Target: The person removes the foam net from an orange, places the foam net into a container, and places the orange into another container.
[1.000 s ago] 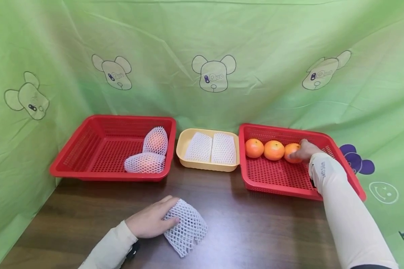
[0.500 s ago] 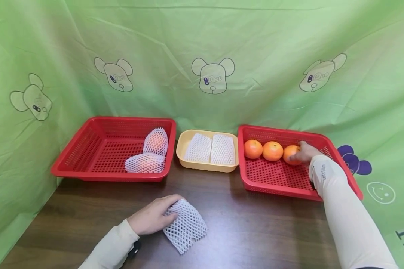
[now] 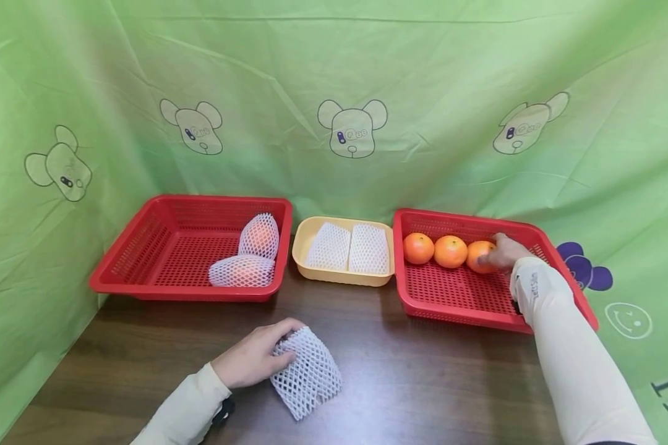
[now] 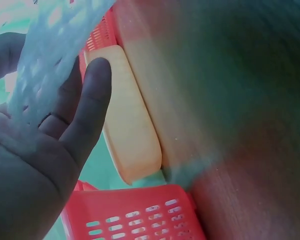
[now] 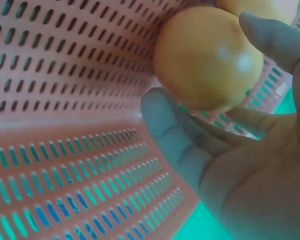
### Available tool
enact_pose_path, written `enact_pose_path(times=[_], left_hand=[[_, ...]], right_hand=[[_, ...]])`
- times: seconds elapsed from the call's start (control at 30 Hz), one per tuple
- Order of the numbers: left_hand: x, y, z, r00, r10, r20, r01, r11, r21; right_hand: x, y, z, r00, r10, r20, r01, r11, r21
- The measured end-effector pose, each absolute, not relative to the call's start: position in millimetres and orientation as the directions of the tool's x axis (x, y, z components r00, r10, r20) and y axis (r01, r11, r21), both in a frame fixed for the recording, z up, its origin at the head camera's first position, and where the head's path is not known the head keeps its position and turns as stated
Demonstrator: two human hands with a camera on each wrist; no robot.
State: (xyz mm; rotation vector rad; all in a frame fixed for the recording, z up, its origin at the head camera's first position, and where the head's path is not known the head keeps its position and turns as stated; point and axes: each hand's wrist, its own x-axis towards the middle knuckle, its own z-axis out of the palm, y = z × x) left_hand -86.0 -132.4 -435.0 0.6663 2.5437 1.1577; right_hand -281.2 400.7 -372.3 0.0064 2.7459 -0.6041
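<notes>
My left hand (image 3: 253,355) holds a white foam fruit net (image 3: 307,372) over the front of the table, its thumb across the near face. In the left wrist view the mesh (image 4: 52,60) passes between thumb and fingers. At the right, my right hand (image 3: 509,253) reaches into a red basket (image 3: 462,312) and grips the rightmost orange (image 3: 480,256). The right wrist view shows that orange (image 5: 205,60) between the thumb and the fingers, which reach beneath it. Two more oranges, a middle one (image 3: 450,251) and a left one (image 3: 418,248), line up beside it.
A yellow tray (image 3: 342,278) with two flat foam nets (image 3: 369,248) stands between the baskets. The left red basket (image 3: 186,292) holds two net-wrapped fruits, one upright (image 3: 259,236) and one lying (image 3: 242,271). A green printed curtain (image 3: 245,68) hangs behind the brown table (image 3: 401,389).
The view has shifted slightly, so the baskets sit a little lower. My left hand still holds the foam net, and my right hand stays at the same orange in the basket.
</notes>
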Motion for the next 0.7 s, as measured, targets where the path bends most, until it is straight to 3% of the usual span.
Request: enact_pose_path(times=[0.27,0.7], left_hand=[[-86.0,-130.7,-429.3,-0.864,0.501,-0.056,0.274,0.560,0.782],[-83.9,-128.9,-423.1,-0.854,0.517,-0.066,0.281,0.563,0.777]], right_hand=[[-266.4,387.2,-337.2,-0.949,-0.039,-0.313,0.102,0.902,-0.419],[-212.3,316.3,-305.1,-0.974,-0.215,-0.070,-0.187,0.939,-0.288]])
